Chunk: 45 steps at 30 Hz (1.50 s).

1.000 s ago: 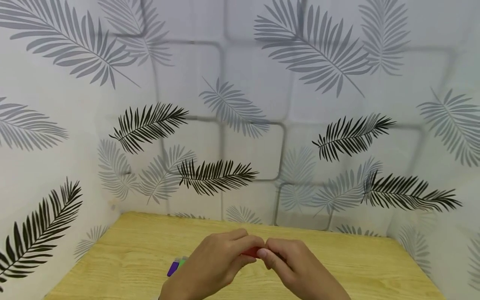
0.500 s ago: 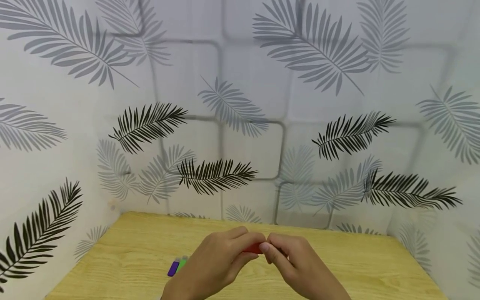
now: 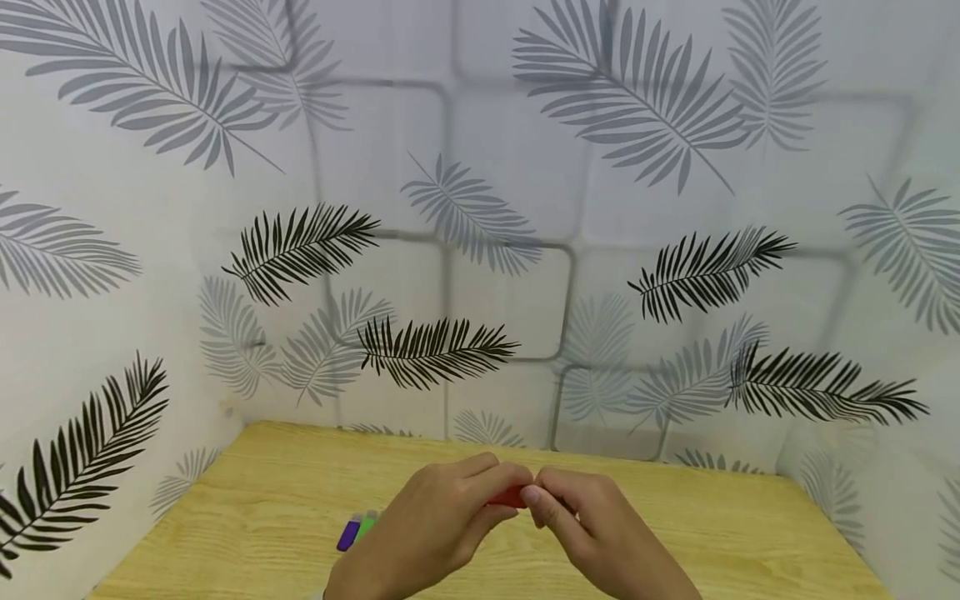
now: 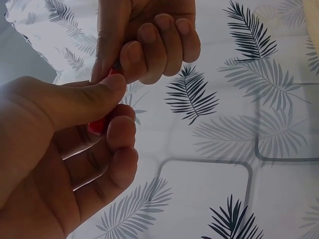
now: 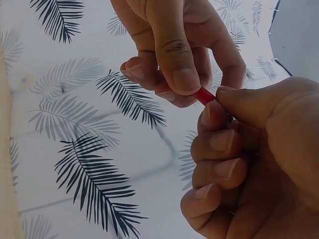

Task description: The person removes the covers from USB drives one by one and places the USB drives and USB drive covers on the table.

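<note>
Down at 6 o'clock in the head view, both hands met on a small, slim, shiny red piece (image 3: 508, 497), held btwn them! L hand (image 3: 431, 518), on its 8 o'clock side, pinched one end w/ thumb & fingers, the rest loosely bent. R hand (image 3: 603, 527), over at 4 o'clock, nipped the other end btwn thumb & index, remaining fingers curled twd the palm; a dark bit (image 5: 230, 118) showed there, mostly hidden. Approx. 9 o'clock from the grip, on the yellow wood-grain tabletop (image 3: 285, 471), lay a small purple block w/ clear end (image 3: 348, 536) and, just beside it, a small green block w/ clear end (image 3: 365, 527), partly blocked by L hand. Twd 12 o'clock: white leaf-print backdrop (image 3: 510, 400), grey & black fronds.
</note>
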Available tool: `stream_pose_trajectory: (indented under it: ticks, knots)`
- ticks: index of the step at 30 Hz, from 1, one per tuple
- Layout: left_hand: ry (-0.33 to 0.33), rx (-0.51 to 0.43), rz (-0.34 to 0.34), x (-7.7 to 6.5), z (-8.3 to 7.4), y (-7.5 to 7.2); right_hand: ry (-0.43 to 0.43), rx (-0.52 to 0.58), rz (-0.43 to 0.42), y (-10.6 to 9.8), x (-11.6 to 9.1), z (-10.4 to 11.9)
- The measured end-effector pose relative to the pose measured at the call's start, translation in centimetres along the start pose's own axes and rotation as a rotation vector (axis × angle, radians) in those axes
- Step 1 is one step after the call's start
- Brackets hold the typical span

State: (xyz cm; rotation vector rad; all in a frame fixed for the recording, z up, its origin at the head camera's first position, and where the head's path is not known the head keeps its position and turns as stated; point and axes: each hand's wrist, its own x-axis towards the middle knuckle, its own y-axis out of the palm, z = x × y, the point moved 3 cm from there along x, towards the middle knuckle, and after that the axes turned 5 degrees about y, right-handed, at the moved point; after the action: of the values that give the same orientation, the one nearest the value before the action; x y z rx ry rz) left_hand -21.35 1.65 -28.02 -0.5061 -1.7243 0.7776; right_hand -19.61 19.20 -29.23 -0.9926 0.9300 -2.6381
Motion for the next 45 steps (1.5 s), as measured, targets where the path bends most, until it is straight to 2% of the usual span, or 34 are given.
stream_pose_trajectory:
  ticks: [7, 13, 19, 25, 30, 37, 45]
  knots:
    - [-0.016, 0.007, 0.006, 0.10, 0.06, 0.04, -0.019, 0.005, -0.028, -0.13, -0.02, 0.11]
    - [0.010, 0.012, 0.002, 0.05, 0.02, 0.02, 0.008, 0.007, 0.025, -0.16, -0.08, 0.00]
    - [-0.013, 0.003, 0.014, 0.01, 0.08, 0.12, 0.008, 0.006, 0.018, -0.22, -0.03, -0.01]
    - [-0.026, -0.026, 0.037, 0.01, 0.15, 0.26, 0.037, 0.022, 0.063, -0.35, -0.16, -0.13]
    - [-0.054, -0.019, 0.058, 0.07, 0.22, 0.41, 0.024, 0.022, 0.050, -0.46, -0.09, -0.22]
    - [-0.044, -0.035, 0.069, 0.02, 0.23, 0.35, 0.078, 0.044, 0.116, -0.41, -0.15, -0.50]
    - [-0.056, -0.017, 0.074, 0.05, 0.26, 0.55, 0.109, 0.054, 0.119, -0.45, -0.06, -0.47]
